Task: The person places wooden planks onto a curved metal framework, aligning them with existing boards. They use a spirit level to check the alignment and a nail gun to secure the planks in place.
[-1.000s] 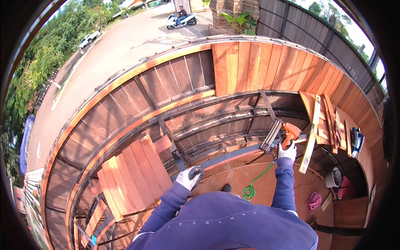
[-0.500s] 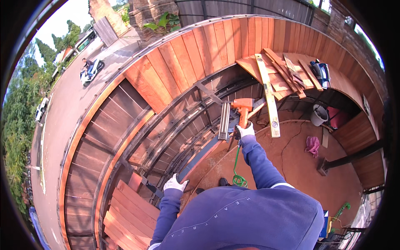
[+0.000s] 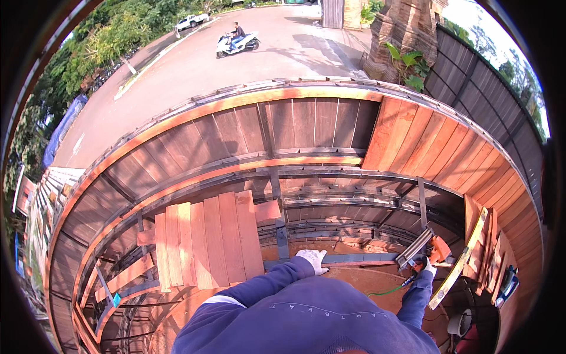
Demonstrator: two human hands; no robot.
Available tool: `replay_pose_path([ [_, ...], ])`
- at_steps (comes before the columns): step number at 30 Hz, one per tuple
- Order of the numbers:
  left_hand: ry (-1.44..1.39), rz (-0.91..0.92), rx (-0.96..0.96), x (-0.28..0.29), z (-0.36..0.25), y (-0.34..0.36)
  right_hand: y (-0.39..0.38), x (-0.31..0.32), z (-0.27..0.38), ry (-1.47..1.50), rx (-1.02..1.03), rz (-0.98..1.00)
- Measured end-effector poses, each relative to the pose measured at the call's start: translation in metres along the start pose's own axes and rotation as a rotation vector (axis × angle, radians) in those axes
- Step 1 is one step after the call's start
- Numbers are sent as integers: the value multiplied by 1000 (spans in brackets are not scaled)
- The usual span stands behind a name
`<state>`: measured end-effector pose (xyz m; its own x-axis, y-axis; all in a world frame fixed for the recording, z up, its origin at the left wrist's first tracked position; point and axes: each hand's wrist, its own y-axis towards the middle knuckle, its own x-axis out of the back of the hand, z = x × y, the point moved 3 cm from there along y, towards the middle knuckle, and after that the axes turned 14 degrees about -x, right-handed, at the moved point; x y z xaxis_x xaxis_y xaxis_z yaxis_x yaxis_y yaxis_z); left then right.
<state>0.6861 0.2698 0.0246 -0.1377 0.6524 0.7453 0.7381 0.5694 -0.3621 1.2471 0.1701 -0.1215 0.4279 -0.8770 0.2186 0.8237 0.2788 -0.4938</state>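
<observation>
My left hand (image 3: pixel 312 259), in a white glove, grips the grey metal beam (image 3: pixel 359 259) near the lower middle, just right of several loose reddish boards (image 3: pixel 215 242) lying on the frame. My right hand (image 3: pixel 425 266), also gloved, is closed on an orange nail gun (image 3: pixel 439 249) with a long silver magazine (image 3: pixel 413 248), held at the beam's right end. A green hose (image 3: pixel 386 292) trails from the gun. Just right of it a long level (image 3: pixel 463 253) leans across more cut boards (image 3: pixel 492 265).
A curved, partly planked framework (image 3: pixel 430 138) arcs around me over a reddish floor (image 3: pixel 365 283). A blue tool (image 3: pixel 507 286) and a bucket (image 3: pixel 460 323) are at the right. Beyond are a person riding a white scooter (image 3: pixel 236 38), a pickup (image 3: pixel 191 20) and a dark fence (image 3: pixel 489 88).
My view swung right, then back left and up. Both hands stay low, the left on the beam, the right on the nail gun. The scooter rider has travelled left along the road.
</observation>
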Motion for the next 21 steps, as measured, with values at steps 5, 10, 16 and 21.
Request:
replay_pose_path([
  [5,-32,26,9,2,0,2,20,4,1,-124,77,36],
  [10,-12,-15,-8,-4,-2,10,58,73,7,-313,351,-40],
  [16,44,-63,80,-1,-7,2,66,64,22,-350,385,13],
  [21,30,-72,101,4,-13,4,87,73,16,-386,112,164],
])
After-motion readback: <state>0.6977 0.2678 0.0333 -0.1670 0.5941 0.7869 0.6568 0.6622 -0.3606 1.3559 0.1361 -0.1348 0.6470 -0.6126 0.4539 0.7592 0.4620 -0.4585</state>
